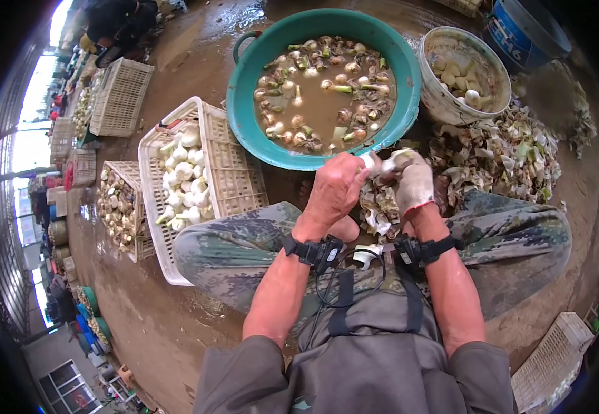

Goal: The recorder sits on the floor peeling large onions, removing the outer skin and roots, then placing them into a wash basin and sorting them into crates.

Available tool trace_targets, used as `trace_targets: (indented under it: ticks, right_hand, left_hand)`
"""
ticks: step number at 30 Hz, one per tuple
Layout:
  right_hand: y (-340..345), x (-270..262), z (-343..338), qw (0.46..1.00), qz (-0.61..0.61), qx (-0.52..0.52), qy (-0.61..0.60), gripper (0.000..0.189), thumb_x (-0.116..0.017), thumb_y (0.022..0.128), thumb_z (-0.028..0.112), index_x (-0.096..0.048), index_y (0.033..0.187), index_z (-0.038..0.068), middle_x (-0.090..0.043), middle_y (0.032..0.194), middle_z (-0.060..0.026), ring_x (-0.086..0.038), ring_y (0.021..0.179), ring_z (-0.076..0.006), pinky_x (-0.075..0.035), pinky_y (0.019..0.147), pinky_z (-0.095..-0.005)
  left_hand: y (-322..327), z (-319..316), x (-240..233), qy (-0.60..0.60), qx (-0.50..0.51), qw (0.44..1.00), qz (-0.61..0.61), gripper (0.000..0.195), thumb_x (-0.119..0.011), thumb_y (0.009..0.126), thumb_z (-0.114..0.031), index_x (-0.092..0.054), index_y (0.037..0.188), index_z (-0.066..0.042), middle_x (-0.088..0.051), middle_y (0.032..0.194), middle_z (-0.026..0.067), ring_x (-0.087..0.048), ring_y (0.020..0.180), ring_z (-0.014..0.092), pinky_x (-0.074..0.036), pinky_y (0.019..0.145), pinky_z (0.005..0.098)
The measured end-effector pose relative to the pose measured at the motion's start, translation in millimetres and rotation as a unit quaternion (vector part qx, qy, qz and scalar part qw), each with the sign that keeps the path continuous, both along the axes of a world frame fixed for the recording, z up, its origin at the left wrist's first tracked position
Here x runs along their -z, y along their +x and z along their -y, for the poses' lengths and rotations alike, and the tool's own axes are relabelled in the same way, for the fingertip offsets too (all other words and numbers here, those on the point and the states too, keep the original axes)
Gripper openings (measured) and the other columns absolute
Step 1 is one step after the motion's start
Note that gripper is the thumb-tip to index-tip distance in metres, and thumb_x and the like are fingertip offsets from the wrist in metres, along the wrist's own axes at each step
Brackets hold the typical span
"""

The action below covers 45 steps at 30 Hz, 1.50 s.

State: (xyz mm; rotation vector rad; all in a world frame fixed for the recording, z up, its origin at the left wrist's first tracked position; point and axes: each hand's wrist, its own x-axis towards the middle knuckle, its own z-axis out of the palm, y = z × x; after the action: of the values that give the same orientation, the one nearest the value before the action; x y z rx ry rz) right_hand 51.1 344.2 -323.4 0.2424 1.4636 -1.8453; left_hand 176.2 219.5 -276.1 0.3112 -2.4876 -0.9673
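Just in front of the near rim of a green plastic tub [242, 127], my bare left hand [335, 186] grips a garlic bulb [371, 162]. Close beside it, my right hand [414, 181], in a pale work glove, has its fingers around blurred pale material, perhaps the bulb's stem or skin; I cannot tell which. Unpeeled garlic bulbs [352, 68] with cut green stems float in the tub's muddy water. Cleaned white bulbs [184, 171] fill part of a white plastic crate [167, 274] by my left knee. Garlic peelings [379, 207] lie below my hands.
A dirty white bucket [431, 39] holds pale peeled pieces and bulbs. A heap of peelings [501, 150] lies right of the tub, below a blue-labelled bucket [524, 33]. Another crate of garlic [118, 212] stands left; a person [118, 23] works at the upper left.
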Motion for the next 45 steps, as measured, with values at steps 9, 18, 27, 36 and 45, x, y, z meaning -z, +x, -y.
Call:
trace_targets:
  ticks: [9,18,27,36,45]
  right_hand:
    - [-5.8,-11.5,-24.6,0.726,-0.424,-0.402,0.362,0.054,-0.066,0.086,0.034,-0.056,0.130,0.004,-0.065,0.120,-0.0204,-0.062,0.113,-0.0336,-0.049,0.096,-0.0389]
    - [25.9,4.7,-10.1,0.812,-0.506,-0.225,0.182,0.004,-0.063,0.087,0.009,-0.062,0.088,0.005,-0.064,0.081,-0.0131,-0.063,0.078,-0.0317,-0.049,0.068,-0.0412]
    - [3.0,12.7,-17.1,0.743,-0.517,-0.260,0.337,0.013,-0.057,0.090,0.019,-0.058,0.090,0.006,-0.063,0.088,-0.0196,-0.063,0.087,-0.0365,-0.049,0.078,-0.0458]
    - [22.7,-8.8,-14.3,0.783,-0.495,-0.304,0.220,0.015,-0.058,0.088,0.016,-0.061,0.099,0.006,-0.066,0.095,-0.0203,-0.064,0.092,-0.0376,-0.051,0.079,-0.0451]
    - [21.8,13.4,-12.0,0.731,-0.542,-0.258,0.323,0.012,-0.053,0.091,0.014,-0.059,0.099,0.008,-0.065,0.093,-0.0182,-0.065,0.090,-0.0360,-0.052,0.077,-0.0466]
  left_hand:
    - [2.5,-4.4,2.0,0.030,-0.061,0.998,0.004,0.010,-0.068,0.087,-0.009,-0.062,0.088,0.000,-0.061,0.080,0.0159,-0.061,0.070,0.033,-0.049,0.062,0.0382]
    - [1.0,-14.1,9.1,0.066,-0.052,0.995,0.044,0.012,-0.067,0.086,-0.010,-0.061,0.088,0.000,-0.061,0.079,0.0171,-0.061,0.072,0.036,-0.049,0.064,0.0409]
    - [8.0,-3.8,-11.3,0.019,0.063,0.998,0.018,0.010,-0.067,0.085,-0.007,-0.062,0.088,0.001,-0.061,0.078,0.0166,-0.061,0.073,0.036,-0.049,0.065,0.0412]
    - [1.3,-9.2,-0.9,0.003,-0.023,0.999,0.044,0.009,-0.067,0.086,-0.007,-0.062,0.088,0.001,-0.060,0.079,0.0170,-0.060,0.074,0.037,-0.049,0.065,0.0419]
    - [5.6,-8.9,1.1,0.026,0.002,0.999,0.042,0.008,-0.067,0.085,-0.007,-0.063,0.089,0.000,-0.062,0.083,0.0163,-0.062,0.075,0.035,-0.050,0.067,0.0403]
